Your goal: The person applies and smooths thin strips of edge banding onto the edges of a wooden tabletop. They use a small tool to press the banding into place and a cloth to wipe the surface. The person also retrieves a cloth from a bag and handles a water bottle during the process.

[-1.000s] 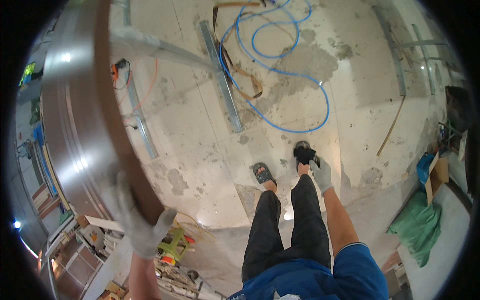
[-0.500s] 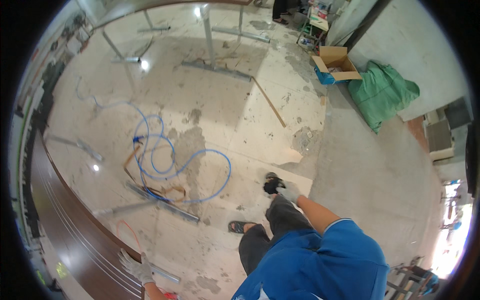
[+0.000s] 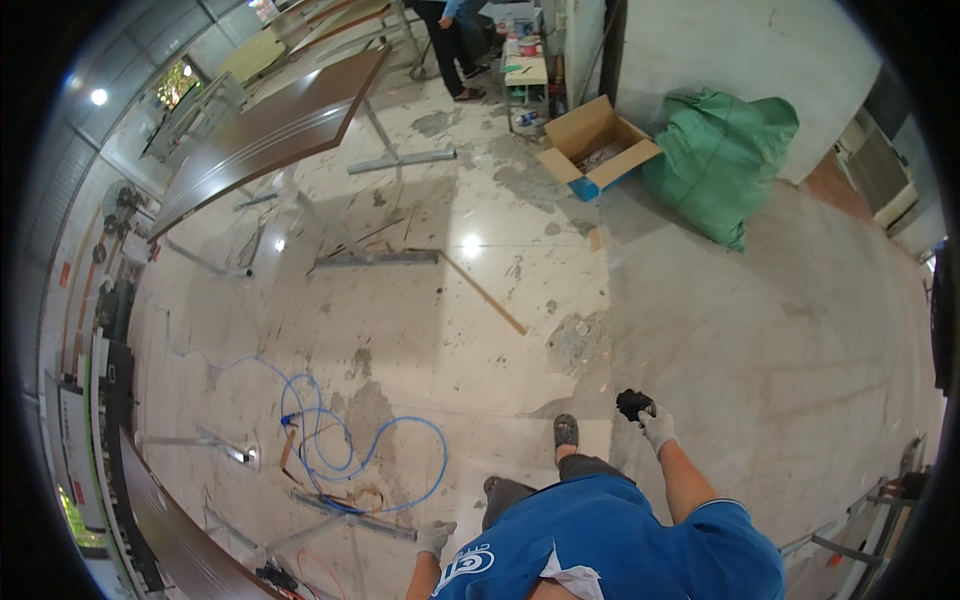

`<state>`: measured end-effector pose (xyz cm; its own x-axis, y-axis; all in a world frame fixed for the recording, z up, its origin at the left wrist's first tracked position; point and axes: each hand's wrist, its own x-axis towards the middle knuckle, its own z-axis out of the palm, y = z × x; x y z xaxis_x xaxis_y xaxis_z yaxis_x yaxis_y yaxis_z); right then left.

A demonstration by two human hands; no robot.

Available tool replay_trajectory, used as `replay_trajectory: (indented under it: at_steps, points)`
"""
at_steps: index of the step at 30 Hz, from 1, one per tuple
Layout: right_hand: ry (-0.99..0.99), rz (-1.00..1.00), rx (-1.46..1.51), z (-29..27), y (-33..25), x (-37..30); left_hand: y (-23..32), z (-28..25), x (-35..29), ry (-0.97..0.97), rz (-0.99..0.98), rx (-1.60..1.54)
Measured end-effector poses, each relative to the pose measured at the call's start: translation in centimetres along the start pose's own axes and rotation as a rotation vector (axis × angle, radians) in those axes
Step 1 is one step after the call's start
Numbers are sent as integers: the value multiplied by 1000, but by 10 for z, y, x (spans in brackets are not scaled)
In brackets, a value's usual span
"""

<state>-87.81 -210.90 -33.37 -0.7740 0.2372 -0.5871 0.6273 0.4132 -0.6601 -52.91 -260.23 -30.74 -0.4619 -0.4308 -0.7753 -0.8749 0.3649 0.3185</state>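
My right hand [image 3: 657,427], in a pale work glove, is closed on a small black crumpled bundle [image 3: 634,404]. The bundle looks like cloth, but its exact kind is not clear. It hangs over the grey floor to the right of my sandalled foot [image 3: 566,430]. My left hand [image 3: 434,538], gloved too, is low beside my left hip, fingers loosely apart with nothing visible in them. A metal stand foot [image 3: 355,514] on the floor lies just left of it. Further left is a dark brown grooved panel [image 3: 180,530], apart from the hand.
A blue hose [image 3: 443,455] lies in loops on the floor, left of my feet. Ahead are a wooden strip [image 3: 485,292], a second brown panel [image 3: 270,125] on metal stands, an open carton [image 3: 577,128] and a green sack [image 3: 720,165]. Another person [image 3: 447,45] stands at the far side.
My left hand has come off the brown panel and moved in beside my body. My right hand has swung out to the right with the black bundle. The view has tilted up toward the room.
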Motion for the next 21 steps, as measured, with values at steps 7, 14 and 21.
replay_trajectory:
  at_steps: [7,14,21]
  points:
    - [112,115,243,-43,-43,73,153,-38,90,57,121,-326]
    - [173,294,376,-46,-107,140,260,-96,215,-29,-74,-584]
    - [258,298,587,-35,-189,207,437,-167,340,-167,57,-396]
